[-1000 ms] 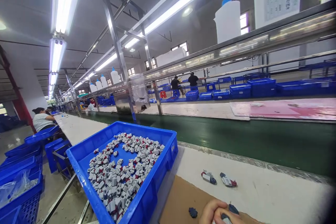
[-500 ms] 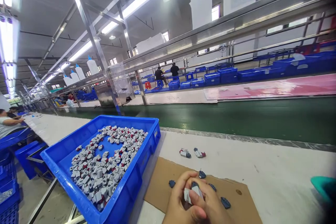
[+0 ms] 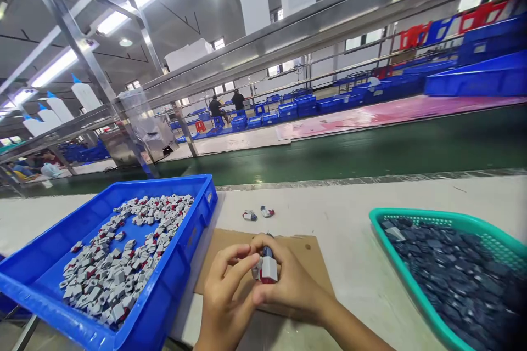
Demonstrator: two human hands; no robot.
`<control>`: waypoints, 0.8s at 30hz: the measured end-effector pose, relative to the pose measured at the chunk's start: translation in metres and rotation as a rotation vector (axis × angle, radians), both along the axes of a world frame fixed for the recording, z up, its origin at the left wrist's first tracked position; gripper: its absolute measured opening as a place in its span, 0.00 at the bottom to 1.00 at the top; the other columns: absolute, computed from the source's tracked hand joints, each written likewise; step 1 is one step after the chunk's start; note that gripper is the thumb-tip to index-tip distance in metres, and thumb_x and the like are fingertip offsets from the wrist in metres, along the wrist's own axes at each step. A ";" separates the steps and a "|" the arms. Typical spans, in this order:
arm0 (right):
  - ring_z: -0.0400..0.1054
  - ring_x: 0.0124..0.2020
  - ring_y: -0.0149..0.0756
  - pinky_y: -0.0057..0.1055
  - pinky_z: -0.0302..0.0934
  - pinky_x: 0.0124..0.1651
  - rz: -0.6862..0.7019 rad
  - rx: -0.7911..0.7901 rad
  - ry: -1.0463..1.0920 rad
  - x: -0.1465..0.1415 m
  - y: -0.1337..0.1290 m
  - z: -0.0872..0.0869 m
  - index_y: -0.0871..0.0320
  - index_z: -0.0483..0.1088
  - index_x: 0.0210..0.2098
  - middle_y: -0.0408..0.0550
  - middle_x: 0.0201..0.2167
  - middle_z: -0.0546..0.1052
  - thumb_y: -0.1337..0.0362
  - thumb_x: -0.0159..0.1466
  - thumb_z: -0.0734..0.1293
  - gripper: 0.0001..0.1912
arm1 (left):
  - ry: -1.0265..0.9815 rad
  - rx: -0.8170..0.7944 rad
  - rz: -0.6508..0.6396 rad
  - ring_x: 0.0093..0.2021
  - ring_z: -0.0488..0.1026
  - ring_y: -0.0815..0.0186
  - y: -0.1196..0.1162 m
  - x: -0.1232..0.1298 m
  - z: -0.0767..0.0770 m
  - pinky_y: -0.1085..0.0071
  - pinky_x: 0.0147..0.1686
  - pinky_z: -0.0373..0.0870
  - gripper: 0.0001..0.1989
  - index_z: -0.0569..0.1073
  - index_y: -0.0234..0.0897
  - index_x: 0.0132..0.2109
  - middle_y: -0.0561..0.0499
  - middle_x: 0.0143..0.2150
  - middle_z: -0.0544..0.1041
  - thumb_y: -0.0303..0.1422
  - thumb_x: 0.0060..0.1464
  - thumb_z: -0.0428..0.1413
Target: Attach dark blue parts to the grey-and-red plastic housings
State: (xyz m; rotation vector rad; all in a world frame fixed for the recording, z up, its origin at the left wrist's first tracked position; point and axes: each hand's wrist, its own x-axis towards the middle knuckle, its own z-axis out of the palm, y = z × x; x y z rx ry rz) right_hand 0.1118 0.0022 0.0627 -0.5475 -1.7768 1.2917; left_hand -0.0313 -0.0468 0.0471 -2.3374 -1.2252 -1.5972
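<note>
My right hand [image 3: 294, 277] is closed round a small white, red and dark blue plastic part [image 3: 269, 270], its white face toward me. My left hand [image 3: 226, 290] meets it from the left, its thumb and fingertips curled against a greyish-white bit at the part's side. Whether that bit is a separate piece I cannot tell. Both hands are above a brown cardboard sheet [image 3: 319, 263], and they hide much of it. Beyond the sheet, two similar plastic parts [image 3: 250, 215] in white, dark blue and red lie on the white table [image 3: 329, 203].
A blue bin [image 3: 173, 285] with many white-and-red pieces stands at the left. At the right, a green basket [image 3: 374, 219] holds many dark blue pieces. Behind the table runs a green conveyor belt [image 3: 349, 156], under a metal shelf [image 3: 321, 22] with white bottles. Two people sit far back.
The view has swung right and the green basket has come into sight. My hands have moved apart somewhat, and the part has turned so that its red side shows.
</note>
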 end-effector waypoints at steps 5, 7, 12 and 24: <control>0.59 0.28 0.29 0.23 0.56 0.27 0.032 0.034 -0.086 0.008 -0.001 0.002 0.56 0.60 0.35 0.41 0.32 0.66 0.50 0.39 0.75 0.31 | -0.066 -0.064 0.050 0.46 0.69 0.59 -0.001 0.015 0.000 0.66 0.39 0.71 0.19 0.71 0.44 0.47 0.45 0.48 0.68 0.25 0.47 0.55; 0.58 0.25 0.28 0.24 0.56 0.26 0.090 0.057 -0.040 0.010 0.002 0.000 0.56 0.59 0.37 0.42 0.30 0.66 0.43 0.41 0.71 0.33 | -0.317 -0.197 0.046 0.45 0.69 0.58 0.000 0.021 0.003 0.66 0.38 0.71 0.12 0.74 0.41 0.42 0.45 0.46 0.69 0.29 0.47 0.56; 0.57 0.27 0.30 0.26 0.55 0.29 0.039 0.147 -0.035 0.012 0.004 0.000 0.59 0.61 0.39 0.43 0.25 0.63 0.44 0.59 0.57 0.23 | -1.103 -0.675 -0.137 0.33 0.71 0.65 0.002 0.031 0.014 0.74 0.28 0.70 0.15 0.75 0.35 0.38 0.47 0.36 0.76 0.38 0.43 0.60; 0.60 0.21 0.28 0.24 0.54 0.25 -0.143 0.164 -0.075 0.009 0.004 0.007 0.59 0.61 0.37 0.41 0.20 0.66 0.57 0.65 0.54 0.12 | -1.185 -0.761 -0.226 0.34 0.71 0.67 -0.001 0.028 0.006 0.77 0.26 0.69 0.17 0.73 0.38 0.39 0.50 0.37 0.74 0.37 0.39 0.62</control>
